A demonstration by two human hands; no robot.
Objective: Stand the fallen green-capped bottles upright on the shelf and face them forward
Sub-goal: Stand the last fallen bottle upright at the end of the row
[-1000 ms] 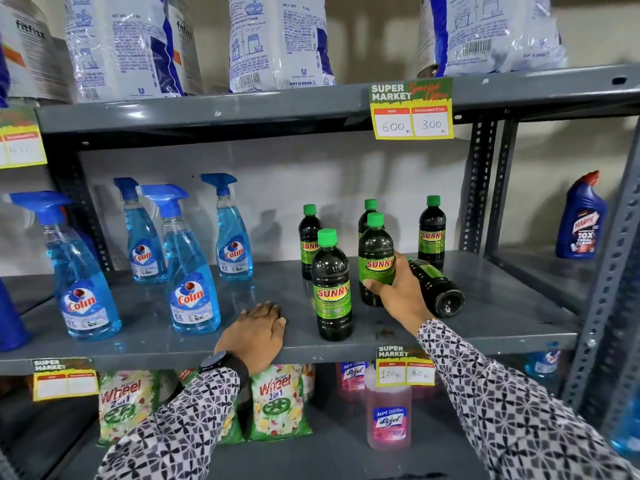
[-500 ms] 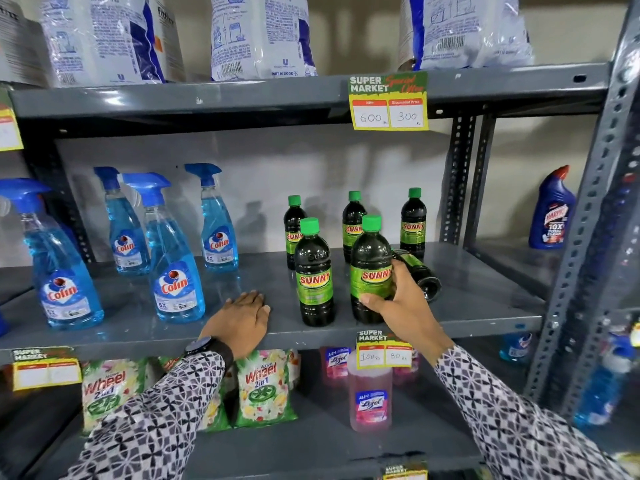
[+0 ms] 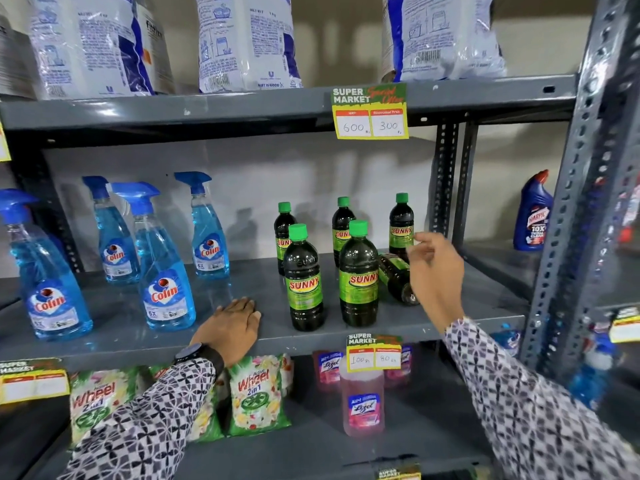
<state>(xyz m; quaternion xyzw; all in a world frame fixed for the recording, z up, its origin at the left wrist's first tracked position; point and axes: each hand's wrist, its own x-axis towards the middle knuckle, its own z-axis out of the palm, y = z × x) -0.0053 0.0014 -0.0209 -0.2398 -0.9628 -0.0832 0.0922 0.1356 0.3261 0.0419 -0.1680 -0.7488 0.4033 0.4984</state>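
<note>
Shelf [image 3: 242,327]: grey metal board at mid height, carrying every bottle named below.
Spray bottles [image 3: 166,268]: four blue Colin sprayers standing on the left half of the shelf, well apart from the green-capped group.
Right hand [image 3: 437,271]: raised off the shelf at the right of the green-capped group, fingers loosely curled; its grip is empty, closed on nothing. It is in front of the fallen bottle's far side and hides part of it.
Left hand [image 3: 232,326]: palm down and flat on the shelf's front edge, just left of the front-left bottle; its grip is spread and holds nothing.
Front-right bottle [image 3: 358,277]: upright, SUNNY label facing forward, just left of the right hand and not touched by it.
Front-left bottle [image 3: 304,280]: upright beside the front-right bottle, label facing forward.
Back bottles [image 3: 401,223]: three upright in a row behind the front pair; the rightmost stands just behind the right hand's fingertips.
Fallen bottle [image 3: 396,277]: lying on its side on the shelf, between the front-right bottle and the right hand, base pointing toward the front; whether the hand touches it cannot be told.
Price tag [image 3: 374,353]: yellow-and-green, on the shelf edge below the front-right bottle.
</note>
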